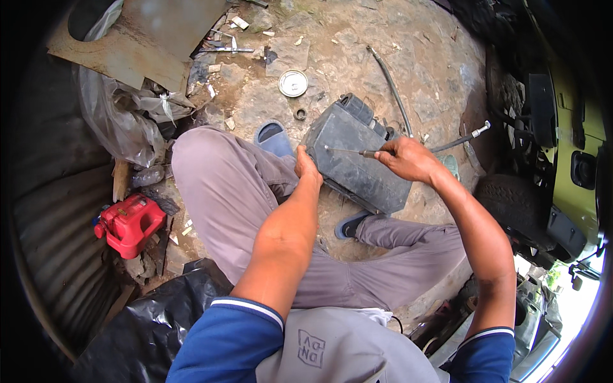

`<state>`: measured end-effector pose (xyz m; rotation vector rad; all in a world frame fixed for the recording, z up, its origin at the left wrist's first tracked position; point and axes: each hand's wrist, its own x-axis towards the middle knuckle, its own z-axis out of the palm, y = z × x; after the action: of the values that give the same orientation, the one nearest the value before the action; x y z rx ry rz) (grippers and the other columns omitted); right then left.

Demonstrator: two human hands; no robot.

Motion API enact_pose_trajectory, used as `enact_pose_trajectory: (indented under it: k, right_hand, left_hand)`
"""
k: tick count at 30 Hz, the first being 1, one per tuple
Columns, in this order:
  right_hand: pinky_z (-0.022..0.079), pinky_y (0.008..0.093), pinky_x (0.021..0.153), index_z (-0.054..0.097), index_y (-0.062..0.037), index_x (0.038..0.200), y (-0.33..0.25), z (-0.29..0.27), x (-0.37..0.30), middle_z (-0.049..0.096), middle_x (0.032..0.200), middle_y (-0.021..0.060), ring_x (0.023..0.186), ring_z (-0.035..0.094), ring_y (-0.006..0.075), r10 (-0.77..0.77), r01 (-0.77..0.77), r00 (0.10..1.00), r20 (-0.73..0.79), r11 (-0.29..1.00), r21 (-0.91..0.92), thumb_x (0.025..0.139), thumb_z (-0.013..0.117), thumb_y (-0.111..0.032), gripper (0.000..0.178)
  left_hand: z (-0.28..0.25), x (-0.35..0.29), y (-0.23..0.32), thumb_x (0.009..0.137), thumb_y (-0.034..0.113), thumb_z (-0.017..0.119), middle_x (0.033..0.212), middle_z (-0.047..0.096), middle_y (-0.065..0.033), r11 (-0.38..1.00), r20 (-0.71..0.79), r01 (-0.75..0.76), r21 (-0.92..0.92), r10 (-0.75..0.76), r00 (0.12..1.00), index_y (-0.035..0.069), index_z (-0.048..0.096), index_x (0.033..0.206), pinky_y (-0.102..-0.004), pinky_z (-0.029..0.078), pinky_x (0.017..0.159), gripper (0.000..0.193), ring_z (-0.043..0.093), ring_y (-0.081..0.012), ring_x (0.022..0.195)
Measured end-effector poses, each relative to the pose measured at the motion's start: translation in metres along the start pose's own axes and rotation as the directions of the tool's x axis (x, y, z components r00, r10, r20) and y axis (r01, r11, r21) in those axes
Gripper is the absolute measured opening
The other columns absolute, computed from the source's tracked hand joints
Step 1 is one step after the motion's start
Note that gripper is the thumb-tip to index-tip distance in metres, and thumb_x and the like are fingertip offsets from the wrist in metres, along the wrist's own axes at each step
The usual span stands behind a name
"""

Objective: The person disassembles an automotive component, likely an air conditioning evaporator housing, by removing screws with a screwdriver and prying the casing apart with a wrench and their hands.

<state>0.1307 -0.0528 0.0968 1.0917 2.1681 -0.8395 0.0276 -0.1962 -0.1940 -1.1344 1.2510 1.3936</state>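
Observation:
A dusty black plastic box, like a vehicle's air filter housing, sits tilted on the ground between my legs. My left hand grips its left edge, with most of the fingers hidden behind the side. Closed around the handle of a thin screwdriver is my right hand, above the right part of the box. The screwdriver's metal shaft points left across the upper face. Whether its tip touches the plastic, I cannot tell.
Beyond the box lie a round metal lid, a small ring and a black hose. A red jerrycan stands at left by corrugated sheeting. A yellow-green vehicle with a tyre borders the right.

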Motion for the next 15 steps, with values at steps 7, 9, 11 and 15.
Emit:
enact_pose_trajectory:
  k: [7, 9, 11, 15]
  right_hand:
    - [0.054, 0.0444, 0.082, 0.075, 0.0015, 0.1, -0.023, -0.032, 0.029, 0.071, 0.094, 0.0272, 0.092, 0.07, 0.0404, 0.059, -0.052, 0.991, 0.121, 0.997, -0.054, 0.091, 0.065, -0.037, 0.041]
    - [0.054, 0.0442, 0.082, 0.075, 0.0017, 0.099, -0.022, -0.032, 0.035, 0.071, 0.093, 0.0275, 0.092, 0.07, 0.0405, 0.044, -0.032, 0.991, 0.129, 0.995, -0.092, 0.09, 0.066, -0.037, 0.041]
    - [0.053, 0.0441, 0.079, 0.075, 0.0021, 0.099, -0.017, -0.03, 0.04, 0.07, 0.09, 0.0266, 0.088, 0.069, 0.0389, 0.02, -0.006, 0.99, 0.137, 0.995, -0.101, 0.091, 0.065, -0.037, 0.041]
    - [0.052, 0.0433, 0.075, 0.074, 0.0026, 0.099, -0.013, -0.028, 0.042, 0.07, 0.084, 0.0247, 0.08, 0.069, 0.0348, 0.008, 0.006, 0.99, 0.141, 0.994, -0.105, 0.092, 0.065, -0.038, 0.042]
  left_hand:
    - [0.002, -0.006, 0.003, 0.079, 0.045, 0.069, 0.118, 0.066, -0.014, 0.998, -0.048, -0.011, 0.065, 0.015, 0.999, -0.005, 0.062, 0.12, -0.0438, 0.053, 0.09, 0.065, 0.065, -0.0288, 0.099]
    - [-0.001, 0.002, 0.001, 0.083, 0.043, 0.065, 0.118, 0.068, -0.0115, 0.998, -0.041, -0.02, 0.058, 0.023, 0.999, -0.001, 0.064, 0.12, -0.0462, 0.054, 0.091, 0.057, 0.067, -0.0287, 0.099]
    - [-0.002, 0.005, 0.001, 0.084, 0.044, 0.065, 0.118, 0.068, -0.0113, 0.997, -0.055, -0.026, 0.078, 0.03, 0.998, 0.0, 0.064, 0.12, -0.0454, 0.054, 0.091, 0.057, 0.067, -0.0283, 0.099]
    - [-0.001, 0.001, 0.001, 0.085, 0.045, 0.064, 0.117, 0.068, -0.0107, 0.993, -0.056, -0.046, 0.108, 0.052, 0.997, 0.001, 0.064, 0.119, -0.0442, 0.053, 0.092, 0.055, 0.067, -0.0278, 0.099]
